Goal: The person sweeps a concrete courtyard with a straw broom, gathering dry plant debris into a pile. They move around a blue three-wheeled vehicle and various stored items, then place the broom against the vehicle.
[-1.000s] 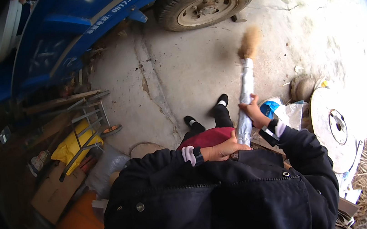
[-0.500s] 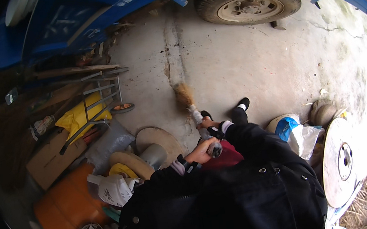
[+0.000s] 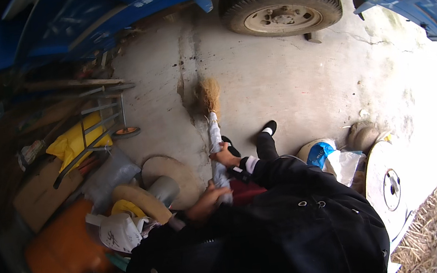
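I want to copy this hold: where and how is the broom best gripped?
Probably around the pale-wrapped handle, coming from the near side, opposite the bristles: the handle is long, slim and straight, and the bristles point away. The right hand grips it there.

From here I see the broom pointing forward, tan bristles farthest out, its handle wrapped in something whitish

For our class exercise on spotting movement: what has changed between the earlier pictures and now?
The broom swung leftward: its bristles, at first right of both shoes, now show left of them. The left hand and right hand stayed on its handle. The large wheel stayed put.
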A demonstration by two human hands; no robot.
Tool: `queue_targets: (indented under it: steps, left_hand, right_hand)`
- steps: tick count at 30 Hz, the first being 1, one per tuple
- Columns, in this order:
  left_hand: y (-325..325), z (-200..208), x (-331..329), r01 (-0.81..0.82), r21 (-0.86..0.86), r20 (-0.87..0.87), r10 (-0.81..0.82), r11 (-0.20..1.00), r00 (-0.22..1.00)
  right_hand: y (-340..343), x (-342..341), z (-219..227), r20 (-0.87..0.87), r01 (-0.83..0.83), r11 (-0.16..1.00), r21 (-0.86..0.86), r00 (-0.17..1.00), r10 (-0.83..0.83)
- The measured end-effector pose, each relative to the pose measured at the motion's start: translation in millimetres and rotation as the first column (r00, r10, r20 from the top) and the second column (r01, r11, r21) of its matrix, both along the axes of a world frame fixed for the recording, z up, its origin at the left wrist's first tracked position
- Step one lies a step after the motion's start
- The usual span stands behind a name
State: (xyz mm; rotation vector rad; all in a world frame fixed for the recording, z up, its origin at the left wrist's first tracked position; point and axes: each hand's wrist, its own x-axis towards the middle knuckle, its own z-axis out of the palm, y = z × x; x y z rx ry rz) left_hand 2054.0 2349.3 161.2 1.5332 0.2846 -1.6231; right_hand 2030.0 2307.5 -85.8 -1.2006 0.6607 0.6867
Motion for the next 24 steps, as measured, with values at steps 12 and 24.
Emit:
queue_targets:
  steps: [12,24]
  left_hand:
    - [-220.8,-50.7,-43.9,-0.071,-0.193,-0.536,-0.044,0.979,0.843]
    - [-301.0,-68.3,-48.2,-0.006,-0.069,-0.265,-0.013,0.998,0.964]
  right_hand:
    - [-329.1,-116.5,43.8,-0.247,0.362,0.809,-0.463,0.824,-0.510]
    - [-369.5,-62.4,9.8,-0.037,0.330,0.909,-0.255,0.936,-0.350]
